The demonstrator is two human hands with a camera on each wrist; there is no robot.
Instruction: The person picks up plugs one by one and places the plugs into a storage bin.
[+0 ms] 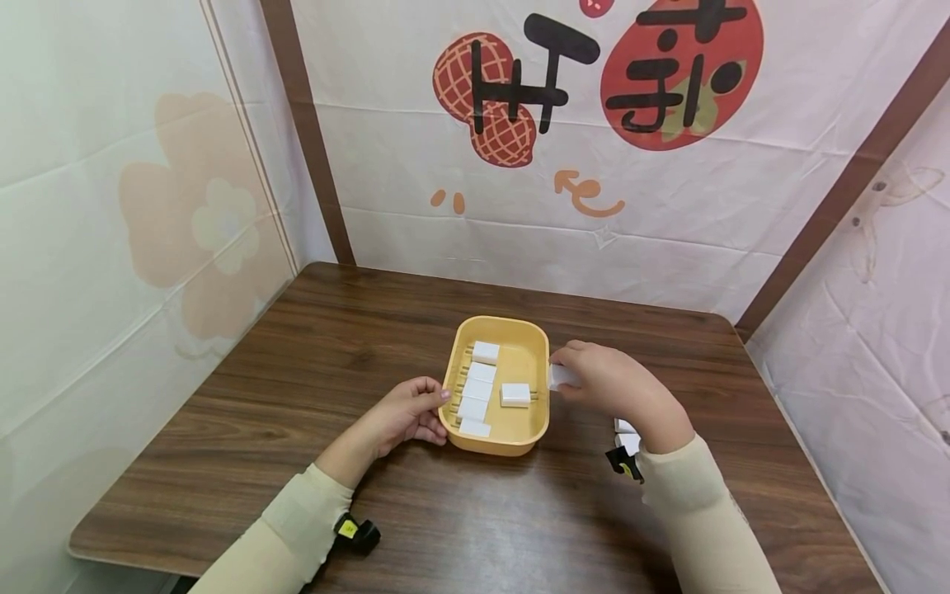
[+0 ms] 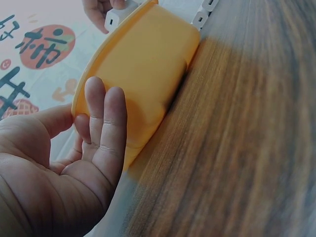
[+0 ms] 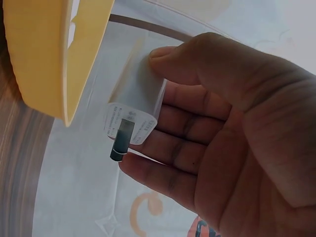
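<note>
A yellow plastic tray (image 1: 530, 351) stands in the middle of the wooden table. Several white plug chargers (image 1: 478, 389) lie in a row along its left side, and one more charger (image 1: 515, 394) lies alone in the middle. My left hand (image 1: 434, 404) grips the tray's left rim, thumb on the edge and fingers (image 2: 106, 123) against the outer wall (image 2: 148, 64). My right hand (image 1: 567, 373) pinches a white charger (image 3: 136, 103) just outside the tray's right rim (image 3: 74, 59), its metal prongs (image 3: 121, 140) sticking out past my fingers.
More white chargers (image 1: 626, 429) lie on the table (image 1: 334, 330) to the right of the tray, partly hidden by my right wrist. White printed cloth walls (image 1: 668, 214) close in the back and both sides. The table's front left edge (image 1: 126, 557) is near.
</note>
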